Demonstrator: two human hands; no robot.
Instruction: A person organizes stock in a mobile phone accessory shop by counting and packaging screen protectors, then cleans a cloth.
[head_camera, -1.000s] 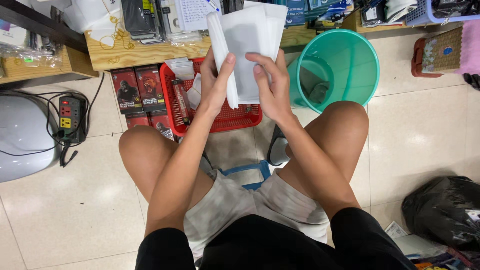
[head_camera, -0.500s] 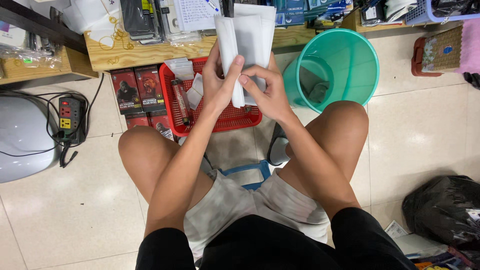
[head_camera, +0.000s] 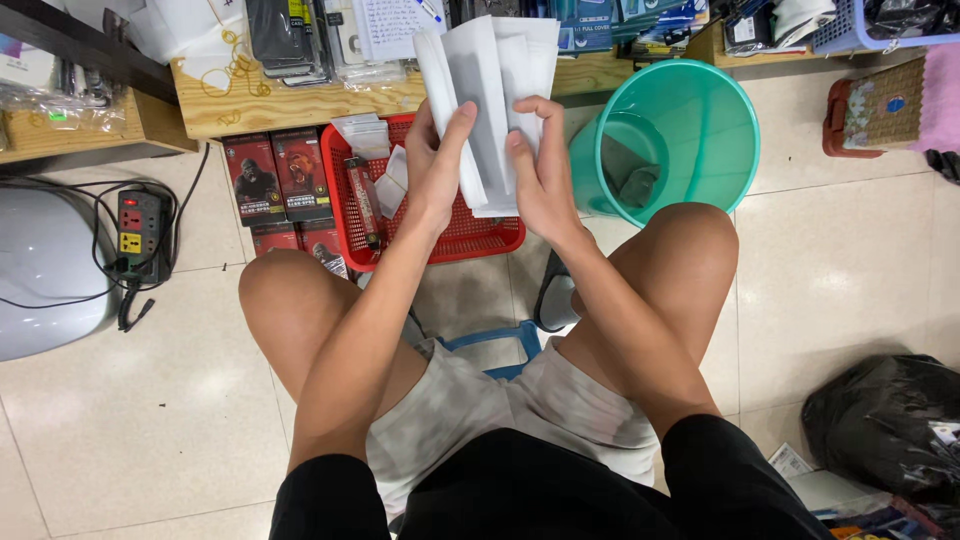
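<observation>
Both my hands hold a stack of white flat packets (head_camera: 487, 95) upright in front of me, fanned apart at the top. My left hand (head_camera: 437, 165) grips the left side with its thumb across the front. My right hand (head_camera: 540, 170) grips the right side, its thumb pressed on the front sheets. Below the packets sits a red plastic basket (head_camera: 470, 237) on the floor, holding a few small packages. I sit on a low blue stool (head_camera: 500, 340) with my knees spread.
A teal bucket (head_camera: 690, 120) stands to the right of the basket. Dark boxed goods (head_camera: 275, 175) lie left of it. A wooden shelf edge (head_camera: 290, 105) carries packaged items. A power strip (head_camera: 140, 225) and a grey appliance (head_camera: 45, 270) sit at left; a black bag (head_camera: 885, 425) at lower right.
The packets have been drawn closer together between my hands and my thumbs have shifted over the front sheets. My legs and the things on the floor have not moved.
</observation>
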